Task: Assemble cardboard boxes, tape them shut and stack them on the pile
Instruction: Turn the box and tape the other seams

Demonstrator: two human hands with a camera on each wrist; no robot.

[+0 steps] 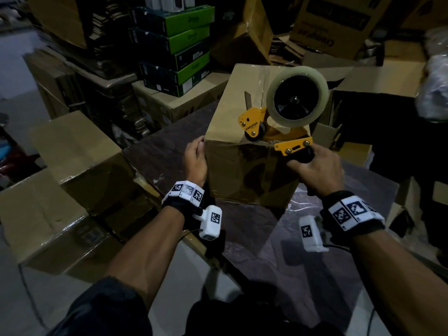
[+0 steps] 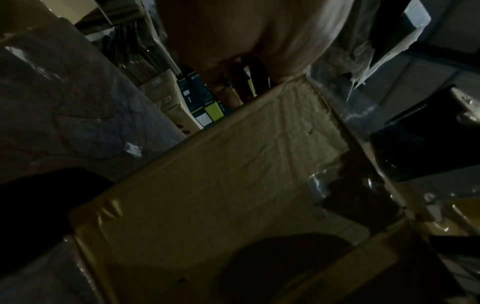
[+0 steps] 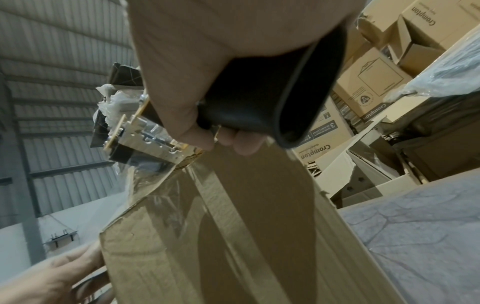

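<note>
A brown cardboard box (image 1: 244,166) stands on the dark table (image 1: 164,151), flaps closed, with clear tape along its top. My right hand (image 1: 315,170) grips the black handle of a yellow tape dispenser (image 1: 278,122) carrying a clear tape roll (image 1: 297,97). The dispenser's roller rests at the box's near top edge. In the right wrist view the handle (image 3: 259,98) sits in my fist above the taped box face (image 3: 233,236). My left hand (image 1: 195,161) lies flat against the box's left side near the top edge; its fingers (image 2: 228,90) reach past the box wall (image 2: 233,174).
Taped cardboard boxes (image 1: 60,190) are piled at the left beside the table. Green and black product cartons (image 1: 179,44) are stacked behind. Open and printed cartons (image 1: 339,23) crowd the back and right. Loose clear plastic lies on the table in front of the box.
</note>
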